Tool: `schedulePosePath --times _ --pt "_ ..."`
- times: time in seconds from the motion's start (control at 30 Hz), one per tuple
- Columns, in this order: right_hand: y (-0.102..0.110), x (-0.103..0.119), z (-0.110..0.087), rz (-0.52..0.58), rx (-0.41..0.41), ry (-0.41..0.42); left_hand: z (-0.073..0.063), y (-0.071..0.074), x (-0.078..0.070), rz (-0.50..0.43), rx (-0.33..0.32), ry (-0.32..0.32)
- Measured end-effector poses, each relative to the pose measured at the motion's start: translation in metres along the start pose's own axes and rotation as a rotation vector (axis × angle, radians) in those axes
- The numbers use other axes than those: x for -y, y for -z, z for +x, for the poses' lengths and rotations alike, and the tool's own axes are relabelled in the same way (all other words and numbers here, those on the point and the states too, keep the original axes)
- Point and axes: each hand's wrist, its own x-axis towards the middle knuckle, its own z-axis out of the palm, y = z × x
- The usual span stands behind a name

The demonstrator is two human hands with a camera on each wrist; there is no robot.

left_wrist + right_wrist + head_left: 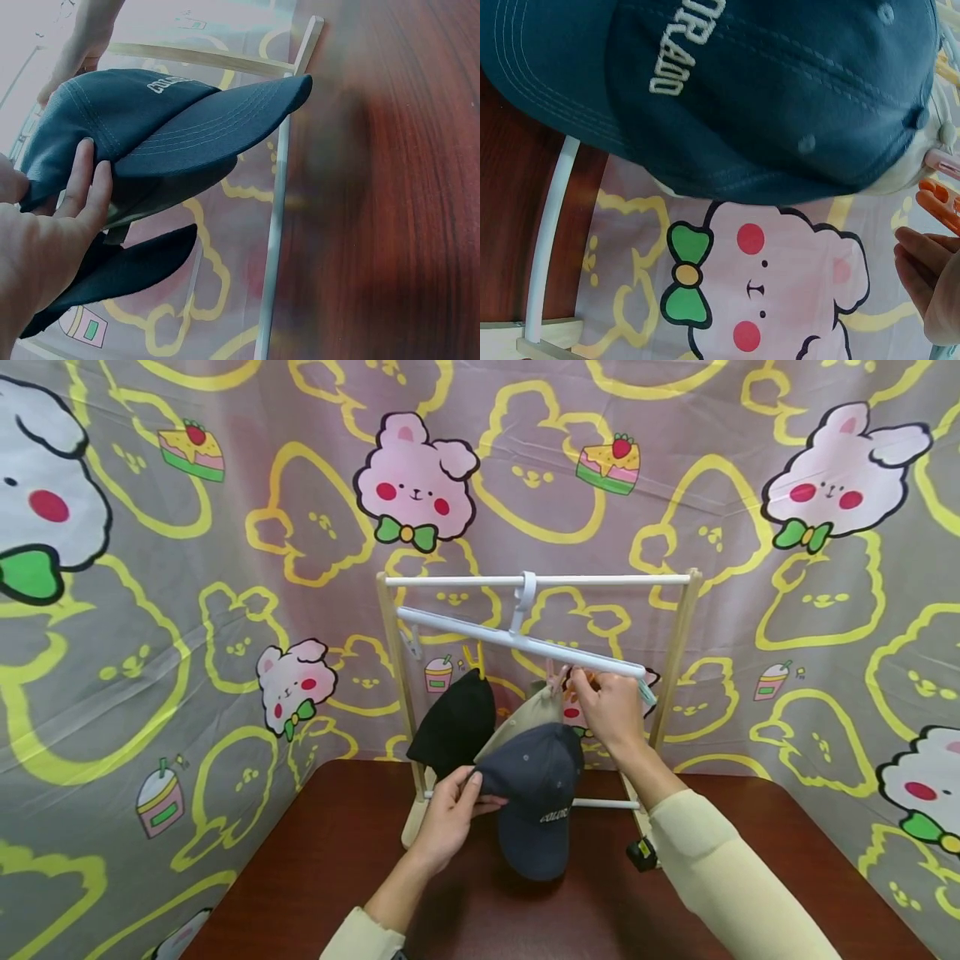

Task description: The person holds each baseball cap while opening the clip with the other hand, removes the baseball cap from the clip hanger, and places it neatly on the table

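Observation:
A navy baseball cap (534,768) with pale lettering hangs brim down in front of the other caps. My left hand (450,814) pinches its edge, thumb on one side; two fingers (84,176) show against the cloth in the left wrist view. Up under the lower end of the tilted white hanger (480,631), my right hand (613,706) pinches an orange clothespin (939,204). Close beside it, a pink clothespin (553,677) holds a beige cap (525,717), partly hidden by the navy one. A black cap (456,722) hangs from a yellow clothespin (474,660).
The hanger hooks over the top bar (450,582) of a wooden-sided rack standing on a reddish-brown table (322,860). A white clothespin (411,643) and a teal one (647,693) hang at the hanger's ends. A small black object (642,853) lies by the rack's right foot.

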Motion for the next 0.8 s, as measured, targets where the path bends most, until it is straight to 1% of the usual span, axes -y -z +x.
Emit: schedulePosePath --times 0.1,0.33,0.47,0.67,0.8 --pt "0.003 -0.001 0.000 -0.017 0.005 -0.017 -0.003 0.002 0.000 -0.005 0.005 0.004" --pt "0.007 -0.003 0.004 -0.053 0.002 -0.018 -0.009 0.008 -0.001 -0.010 0.019 0.004" --pt "0.010 -0.004 0.005 -0.050 0.000 -0.038 -0.011 0.010 -0.001 -0.022 0.029 -0.005" --pt "0.013 -0.007 0.003 -0.061 0.001 -0.079 -0.013 0.012 0.001 -0.038 0.034 0.007" --pt "0.013 -0.008 0.003 -0.065 0.009 -0.084 -0.015 0.014 0.001 -0.047 0.039 0.007"
